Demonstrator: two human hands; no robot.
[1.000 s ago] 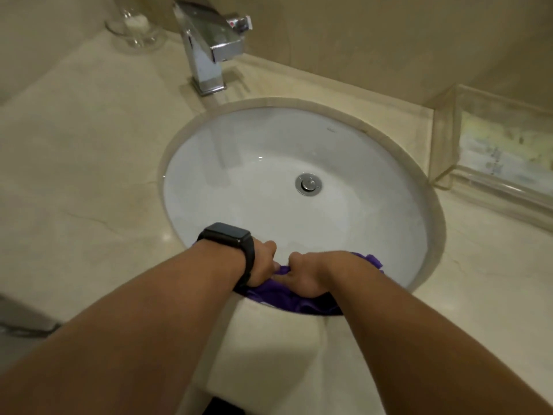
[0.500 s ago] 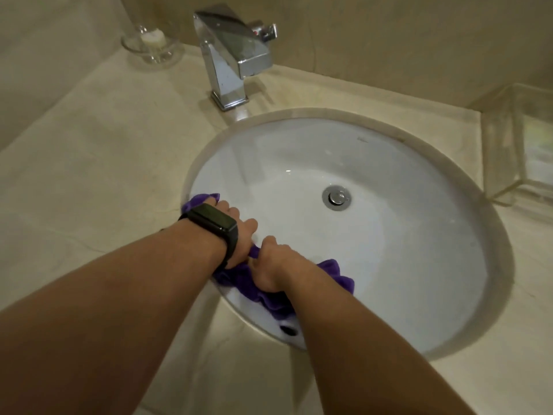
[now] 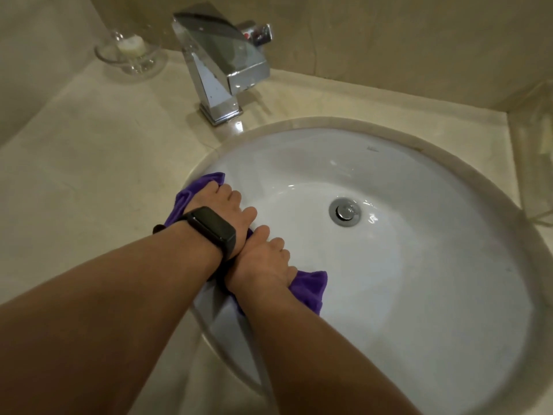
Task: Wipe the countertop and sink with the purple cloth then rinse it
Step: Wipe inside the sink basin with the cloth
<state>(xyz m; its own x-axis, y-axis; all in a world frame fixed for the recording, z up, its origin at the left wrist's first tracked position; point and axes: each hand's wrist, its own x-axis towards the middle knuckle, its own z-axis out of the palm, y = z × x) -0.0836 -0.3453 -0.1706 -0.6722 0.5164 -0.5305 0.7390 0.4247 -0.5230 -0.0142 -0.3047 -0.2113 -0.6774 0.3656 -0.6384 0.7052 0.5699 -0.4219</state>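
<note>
Purple cloth [image 3: 309, 287] is stretched along the sink [image 3: 419, 295] wall left of the drain [image 3: 344, 211], long axis running far-to-near, grasped by curled fingers [image 3: 232, 193] of left hand [image 3: 229, 206] and right hand [image 3: 263, 260].

A single view is given, taken from a wide-angle camera worn on the head, above the sink [image 3: 419, 265] and at its near side. The lens is turned forward and steeply down. The sink is seen from close by and most of the frame is filled by it, with the drain [image 3: 344, 211] set right of the middle. The faucet [image 3: 221, 64] is caught beyond the sink's far left rim. The forearms [image 3: 104, 310] are seen entering from below the sink's near edge.
</note>
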